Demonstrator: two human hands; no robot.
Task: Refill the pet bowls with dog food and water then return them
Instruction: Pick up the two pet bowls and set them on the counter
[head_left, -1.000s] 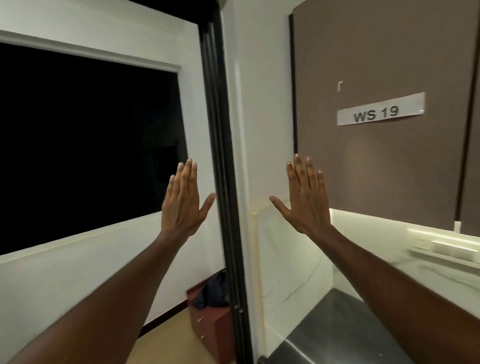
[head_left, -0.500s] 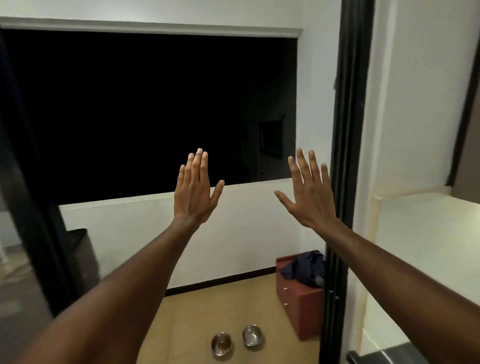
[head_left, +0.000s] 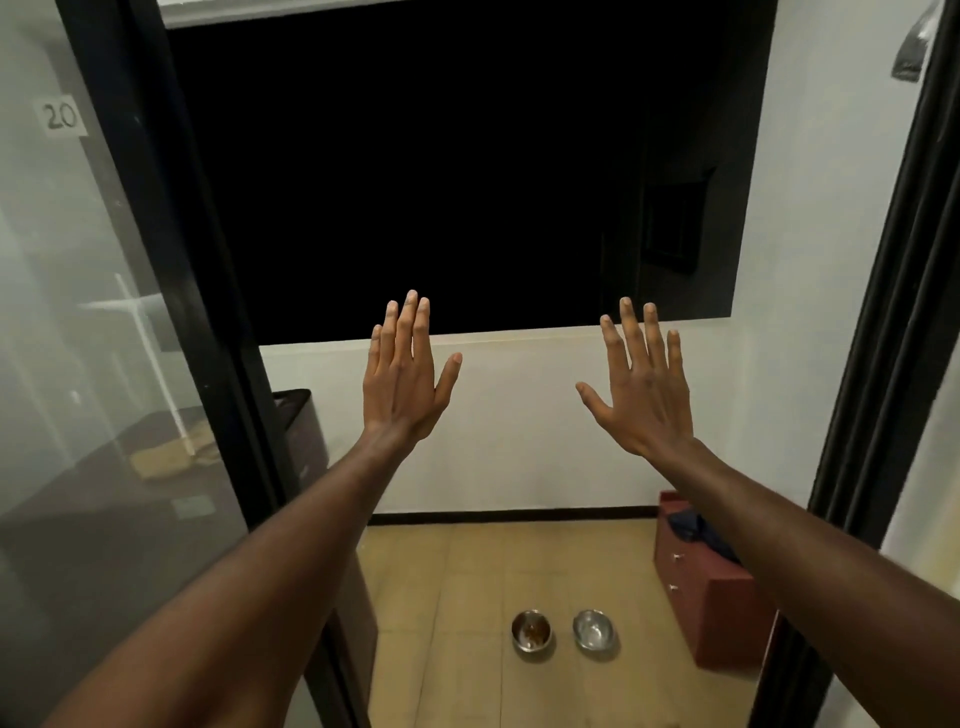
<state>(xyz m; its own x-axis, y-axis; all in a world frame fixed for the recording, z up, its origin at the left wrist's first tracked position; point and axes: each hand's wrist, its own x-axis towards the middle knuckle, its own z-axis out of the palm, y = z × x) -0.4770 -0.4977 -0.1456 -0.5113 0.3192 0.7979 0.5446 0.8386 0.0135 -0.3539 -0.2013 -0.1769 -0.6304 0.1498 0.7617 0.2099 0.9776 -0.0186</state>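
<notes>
Bowls first: both of them sit on the tiled floor (head_left: 467, 582) past the doorway, side by side and just apart. Using the red cabinet (head_left: 711, 608) as the landmark, the plain shiny bowl (head_left: 595, 629) is the one closer to it, and the bowl with brown bits (head_left: 530, 630) is on the far side of that one, away from the cabinet. Looks like a little kibble left in it, though it's too small to be sure. The shiny one could be dry or could hold a bit of water, can't tell from here.

Your left hand (head_left: 402, 382) and right hand (head_left: 641, 392) are both raised flat in front of you, fingers straight and spread, gripping nothing. So my read is nothing has been picked up yet and the whole job lies ahead.

What could bite you from here:

- Both are low on the floor, well below your hands. Bend down in a hurry and you can knock one into the other, and metal on tile skids easily.
- The black door frame (head_left: 883, 389) rises right next to the cabinet, and the glass panel (head_left: 104, 364) stands on the opposite side of the opening. Swing your elbows wide with a bowl in each hand and you'll clip one.
- If there's water in the shiny one, tilting it on the lift spills it right where you're about to step.
- Mix up which gets food and which gets water and you'll be redoing it.
</notes>
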